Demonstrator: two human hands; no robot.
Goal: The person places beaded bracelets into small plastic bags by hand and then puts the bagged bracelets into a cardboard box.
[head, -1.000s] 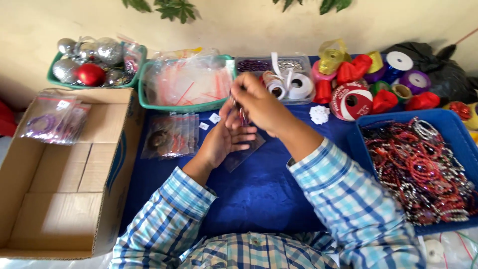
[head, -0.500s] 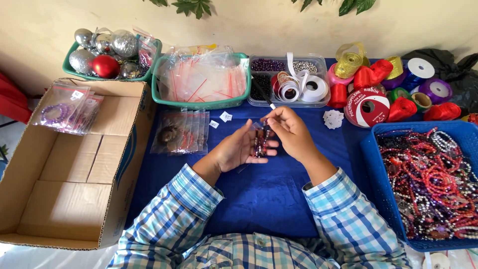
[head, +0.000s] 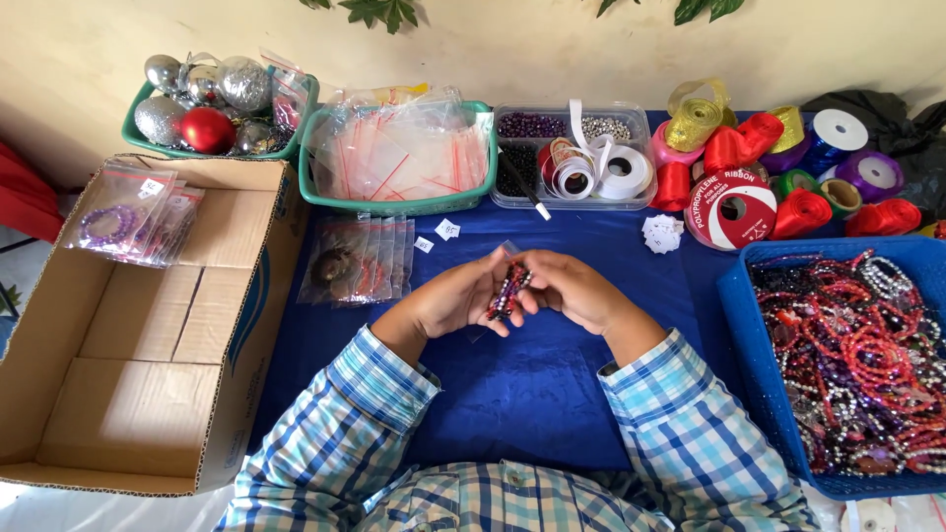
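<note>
A small bracelet of dark red and purple beads (head: 508, 289) is pinched between the fingertips of the left hand (head: 460, 298) and the right hand (head: 572, 289), both closed on it above the middle of the blue cloth-covered table (head: 532, 384). A clear plastic bag (head: 493, 296) is partly seen around it. Just left, flat clear packets of bracelets (head: 357, 260) are laid out; further left an open cardboard box (head: 138, 335) is placed, and to the right a blue plastic tray of beaded bracelets (head: 847, 365).

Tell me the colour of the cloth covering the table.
Deep blue cloth, shown in the head view.
</note>
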